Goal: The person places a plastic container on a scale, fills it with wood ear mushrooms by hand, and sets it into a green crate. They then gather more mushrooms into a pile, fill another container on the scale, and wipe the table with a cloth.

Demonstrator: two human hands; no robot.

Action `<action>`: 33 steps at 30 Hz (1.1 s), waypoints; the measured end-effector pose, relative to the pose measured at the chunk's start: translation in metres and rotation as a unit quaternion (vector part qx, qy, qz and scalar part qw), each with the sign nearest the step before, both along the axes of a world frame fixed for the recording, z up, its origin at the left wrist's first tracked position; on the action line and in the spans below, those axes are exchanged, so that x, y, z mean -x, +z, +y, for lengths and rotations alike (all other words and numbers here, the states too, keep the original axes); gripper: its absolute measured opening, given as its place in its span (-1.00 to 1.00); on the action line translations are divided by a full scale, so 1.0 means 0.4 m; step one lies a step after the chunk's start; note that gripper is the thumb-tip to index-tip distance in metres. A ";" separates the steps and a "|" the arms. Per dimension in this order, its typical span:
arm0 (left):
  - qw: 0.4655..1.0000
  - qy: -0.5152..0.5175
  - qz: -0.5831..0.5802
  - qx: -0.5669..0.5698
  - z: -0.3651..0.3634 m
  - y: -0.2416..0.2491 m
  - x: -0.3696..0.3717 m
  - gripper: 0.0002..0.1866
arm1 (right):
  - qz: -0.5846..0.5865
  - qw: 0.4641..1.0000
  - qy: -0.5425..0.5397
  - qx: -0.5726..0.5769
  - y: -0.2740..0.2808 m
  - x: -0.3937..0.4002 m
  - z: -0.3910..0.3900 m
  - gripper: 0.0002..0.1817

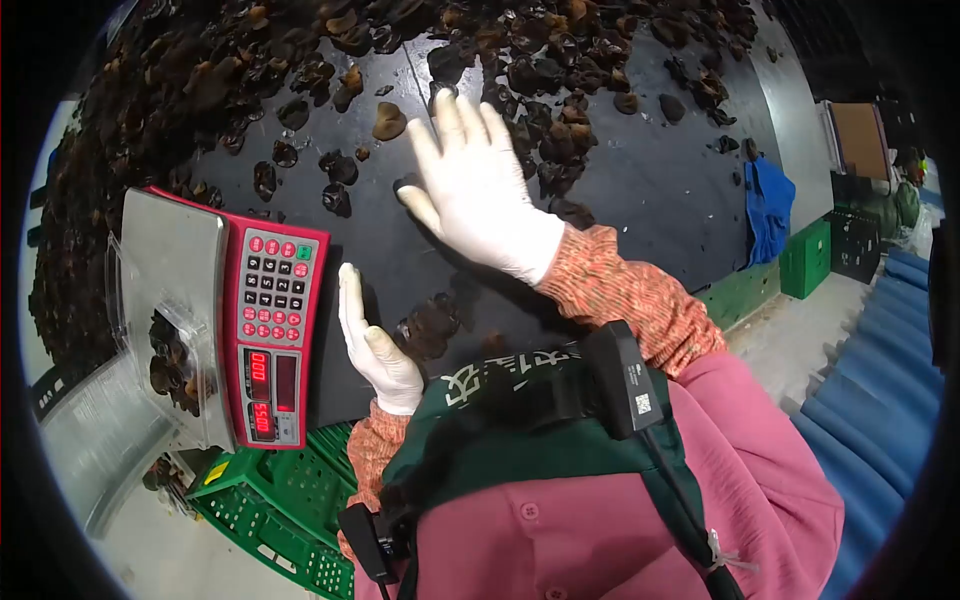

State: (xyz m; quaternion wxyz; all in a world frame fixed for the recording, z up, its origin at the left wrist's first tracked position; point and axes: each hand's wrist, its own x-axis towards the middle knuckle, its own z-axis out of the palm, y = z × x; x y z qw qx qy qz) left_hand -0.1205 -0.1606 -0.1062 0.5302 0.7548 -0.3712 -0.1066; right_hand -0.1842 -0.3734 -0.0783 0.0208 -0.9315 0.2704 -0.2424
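Right hand: I see my right hand (478, 195) in a white glove, lying flat on the black counter (640, 190). The fingers (455, 120) are spread wide and grasp nothing.
Left hand: my left hand (375, 345) stands on its edge just beside the red scale (272, 335). Its fingers are straight and together, and they hold nothing.
Mushrooms: dark dried mushrooms (540, 75) lie in a big heap at the far side of the counter. A few loose ones (340, 170) lie apart, near my right hand. A small bunch (430, 325) lies close to my left hand.
Scale: a clear box (170, 350) sits on the scale's metal plate, with some mushrooms in it. The red numbers are lit, but I cannot read them well.
How I do it well: I think the flat right hand should slide only a few pieces at a time toward me. I keep the left hand like a little wall so nothing rolls off the edge. I watch the numbers and add slowly, because these pieces are light and crumbly.
Other things: a green crate (270, 510) sits below the counter, and a blue cloth (768, 205) hangs at its far end.
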 end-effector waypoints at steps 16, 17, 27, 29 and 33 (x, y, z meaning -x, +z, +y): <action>1.000 0.009 0.006 0.006 -0.014 0.013 0.014 -0.31 | 0.063 0.990 0.121 -0.024 -0.024 0.197 0.018 -0.52; 1.000 0.012 0.005 0.005 -0.015 0.013 0.017 -0.32 | 0.079 0.985 0.147 -0.051 -0.018 0.213 0.037 -0.52; 0.999 -0.004 -0.023 -0.023 -0.014 0.020 0.015 -0.40 | 0.311 0.928 0.098 -0.182 0.221 0.566 0.032 -0.59; 0.999 -0.010 -0.031 -0.024 -0.014 0.017 0.013 -0.41 | 0.176 0.958 0.084 -0.211 0.218 0.558 -0.014 -0.53; 0.999 -0.002 -0.020 -0.033 -0.012 0.021 0.018 -0.46 | -0.055 0.989 -0.090 -0.099 0.060 0.405 -0.116 -0.46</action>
